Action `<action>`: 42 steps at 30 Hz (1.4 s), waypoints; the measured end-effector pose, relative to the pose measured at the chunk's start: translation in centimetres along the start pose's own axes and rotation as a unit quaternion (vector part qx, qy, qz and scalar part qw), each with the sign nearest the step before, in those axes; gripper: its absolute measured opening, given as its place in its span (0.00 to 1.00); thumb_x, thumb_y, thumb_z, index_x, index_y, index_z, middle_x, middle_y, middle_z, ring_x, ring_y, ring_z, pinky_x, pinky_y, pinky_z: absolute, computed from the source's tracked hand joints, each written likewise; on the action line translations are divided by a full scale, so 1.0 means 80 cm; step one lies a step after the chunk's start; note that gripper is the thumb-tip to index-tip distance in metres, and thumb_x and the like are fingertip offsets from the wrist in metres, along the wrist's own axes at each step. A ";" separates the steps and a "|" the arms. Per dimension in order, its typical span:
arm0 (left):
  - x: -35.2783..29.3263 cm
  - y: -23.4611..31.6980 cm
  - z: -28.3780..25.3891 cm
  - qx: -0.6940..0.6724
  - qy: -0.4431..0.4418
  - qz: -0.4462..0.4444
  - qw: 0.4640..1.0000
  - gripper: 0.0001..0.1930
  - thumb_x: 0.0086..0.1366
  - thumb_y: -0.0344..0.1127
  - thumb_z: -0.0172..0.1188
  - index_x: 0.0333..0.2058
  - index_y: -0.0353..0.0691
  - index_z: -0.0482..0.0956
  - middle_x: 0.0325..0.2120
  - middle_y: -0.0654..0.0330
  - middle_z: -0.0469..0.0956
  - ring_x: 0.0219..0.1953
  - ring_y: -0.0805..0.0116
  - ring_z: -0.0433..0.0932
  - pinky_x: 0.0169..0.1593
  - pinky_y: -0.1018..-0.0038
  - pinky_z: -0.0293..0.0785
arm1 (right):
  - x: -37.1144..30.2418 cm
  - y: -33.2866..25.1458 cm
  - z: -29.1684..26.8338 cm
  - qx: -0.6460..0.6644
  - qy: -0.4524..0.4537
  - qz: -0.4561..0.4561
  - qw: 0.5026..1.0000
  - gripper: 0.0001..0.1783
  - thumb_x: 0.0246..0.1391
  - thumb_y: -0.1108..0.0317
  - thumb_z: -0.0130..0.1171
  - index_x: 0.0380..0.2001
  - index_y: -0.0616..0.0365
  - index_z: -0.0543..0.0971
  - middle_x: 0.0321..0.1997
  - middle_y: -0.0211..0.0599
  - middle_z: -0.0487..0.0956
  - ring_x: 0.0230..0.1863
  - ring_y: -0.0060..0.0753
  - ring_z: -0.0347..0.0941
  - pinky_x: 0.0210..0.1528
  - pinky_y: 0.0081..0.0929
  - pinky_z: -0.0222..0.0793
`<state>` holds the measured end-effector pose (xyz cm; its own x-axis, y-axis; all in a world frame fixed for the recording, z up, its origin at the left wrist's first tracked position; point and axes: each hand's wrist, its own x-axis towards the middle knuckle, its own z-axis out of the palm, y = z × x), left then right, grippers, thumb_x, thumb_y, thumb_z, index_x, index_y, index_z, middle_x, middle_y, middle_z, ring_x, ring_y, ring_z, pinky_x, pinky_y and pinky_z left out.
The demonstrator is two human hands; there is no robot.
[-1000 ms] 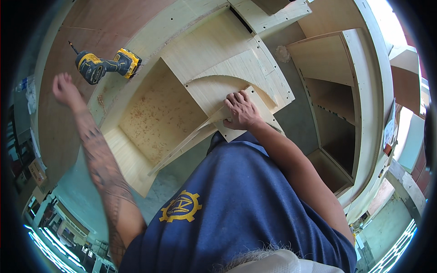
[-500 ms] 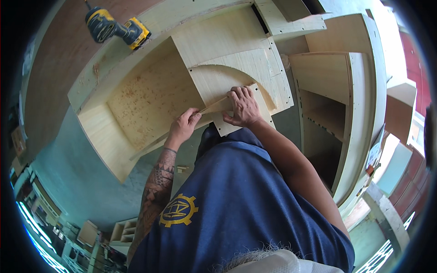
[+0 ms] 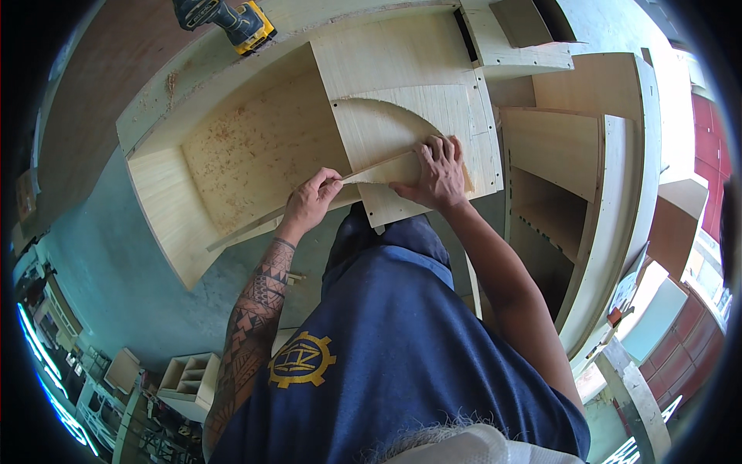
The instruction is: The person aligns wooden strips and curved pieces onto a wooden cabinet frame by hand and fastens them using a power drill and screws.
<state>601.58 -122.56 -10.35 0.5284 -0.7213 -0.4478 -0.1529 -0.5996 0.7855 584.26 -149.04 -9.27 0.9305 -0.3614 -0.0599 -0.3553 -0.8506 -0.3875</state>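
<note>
A pale, tapering plywood piece [image 3: 382, 171] with one rough edge lies between my hands, its narrow end to the left. My left hand [image 3: 311, 203] pinches that tip between thumb and fingers. Over the wider end sits my right hand [image 3: 440, 176], fingers curled toward the far edge and thumb along the near one, covering much of it. Beneath is the plywood face of a cabinet [image 3: 402, 58]. A board with a curved cut edge [image 3: 444, 100] rests just beyond the right hand.
The cabinet's open compartment [image 3: 259, 151] holds scattered shavings. A yellow-and-black cordless drill [image 3: 236, 25] lies on its far edge. Another wooden cabinet [image 3: 553, 151] stands at the right. Grey floor [image 3: 116, 255] shows at the left, with a small divided wooden box [image 3: 189, 379].
The tapering piece has turned more face-up, showing its broad side. My right hand has shifted slightly right along it. The whole view has shifted, and the drill appears closer to the upper edge.
</note>
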 end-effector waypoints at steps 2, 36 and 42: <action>-0.002 0.000 0.001 0.005 0.002 -0.004 1.000 0.15 0.79 0.49 0.58 0.51 0.45 0.79 0.33 0.61 0.83 0.37 0.66 0.83 0.44 0.67 0.78 | 0.000 0.000 0.001 -0.006 -0.005 0.003 1.000 0.52 0.33 0.37 0.80 0.58 0.56 0.76 0.61 0.49 0.70 0.71 0.58 0.61 0.80 0.65 0.42; -0.001 0.006 0.008 -0.004 0.008 -0.012 1.000 0.14 0.77 0.49 0.60 0.48 0.45 0.80 0.34 0.60 0.84 0.36 0.65 0.84 0.44 0.67 0.80 | -0.011 -0.017 -0.001 -0.018 -0.016 -0.031 0.999 0.44 0.48 0.41 0.71 0.59 0.66 0.77 0.67 0.57 0.69 0.75 0.61 0.59 0.83 0.64 0.39; 0.001 0.005 0.006 0.001 -0.017 -0.020 1.000 0.16 0.77 0.50 0.60 0.50 0.45 0.79 0.36 0.59 0.85 0.36 0.65 0.83 0.44 0.66 0.80 | -0.009 -0.040 0.034 0.016 -0.052 -0.113 0.992 0.37 0.52 0.52 0.63 0.59 0.70 0.77 0.70 0.57 0.69 0.78 0.54 0.58 0.85 0.55 0.40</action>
<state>601.15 -123.04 -10.33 0.5049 -0.7085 -0.4930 -0.1336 -0.6284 0.7663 584.99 -144.98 -10.52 0.9909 -0.1189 -0.0624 -0.1342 -0.8922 -0.4313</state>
